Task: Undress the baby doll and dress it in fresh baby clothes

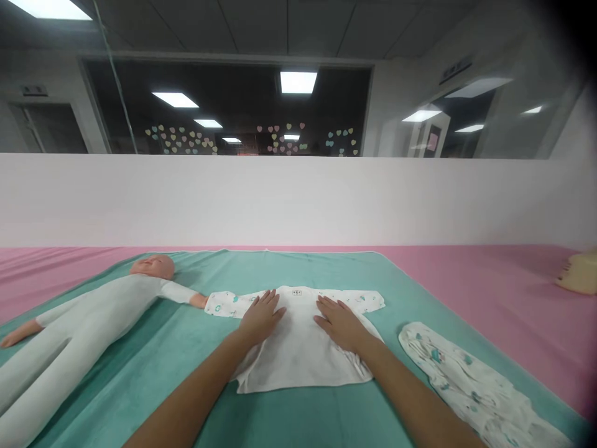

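Note:
A white baby garment (pixel 298 351) lies spread on a teal towel (pixel 196 274), its sleeves stretched out sideways. My left hand (pixel 261 316) rests flat on its upper left part, and my right hand (pixel 339 323) presses flat on its upper right part. Neither hand grips the cloth. To the left, an infant training doll (pixel 107 305) in a pale grey suit lies on its back, with one arm reaching to the garment's left sleeve. A folded white cloth with a teal print (pixel 466 379) lies to the right of my right hand.
The teal towel lies on a pink-covered table (pixel 489 280), and a beige object (pixel 578 274) sits at the right edge of the view. A low white wall (pixel 298 199) stands behind the table, below a window with paper hearts (pixel 284 138).

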Available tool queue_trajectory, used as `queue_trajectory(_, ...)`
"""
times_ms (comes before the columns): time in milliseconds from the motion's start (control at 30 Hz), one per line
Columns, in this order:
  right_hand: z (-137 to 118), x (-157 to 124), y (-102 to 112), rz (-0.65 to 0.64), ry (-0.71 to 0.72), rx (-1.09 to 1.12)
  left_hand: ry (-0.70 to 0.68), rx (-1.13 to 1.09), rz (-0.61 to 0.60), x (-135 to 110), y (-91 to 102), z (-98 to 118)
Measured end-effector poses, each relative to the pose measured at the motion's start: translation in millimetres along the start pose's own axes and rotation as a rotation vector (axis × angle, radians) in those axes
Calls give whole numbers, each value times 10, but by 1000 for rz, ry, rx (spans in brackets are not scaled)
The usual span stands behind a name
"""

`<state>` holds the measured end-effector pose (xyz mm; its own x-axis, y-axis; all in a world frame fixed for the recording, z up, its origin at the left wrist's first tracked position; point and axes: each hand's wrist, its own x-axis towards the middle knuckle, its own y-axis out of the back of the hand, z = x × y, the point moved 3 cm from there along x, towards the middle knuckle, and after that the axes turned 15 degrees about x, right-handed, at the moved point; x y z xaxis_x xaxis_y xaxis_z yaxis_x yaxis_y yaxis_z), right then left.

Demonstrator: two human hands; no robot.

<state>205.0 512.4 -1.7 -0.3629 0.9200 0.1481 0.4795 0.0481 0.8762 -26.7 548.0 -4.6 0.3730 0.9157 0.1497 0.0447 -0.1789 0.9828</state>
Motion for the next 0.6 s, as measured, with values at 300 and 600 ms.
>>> queue_trajectory(300,56,95,-31,53,-20,-79,-4,11,21,48,-41,-29)
queue_trajectory(600,-5,352,-126,-14,22,-38,-6,15,13,64,-43,-34)
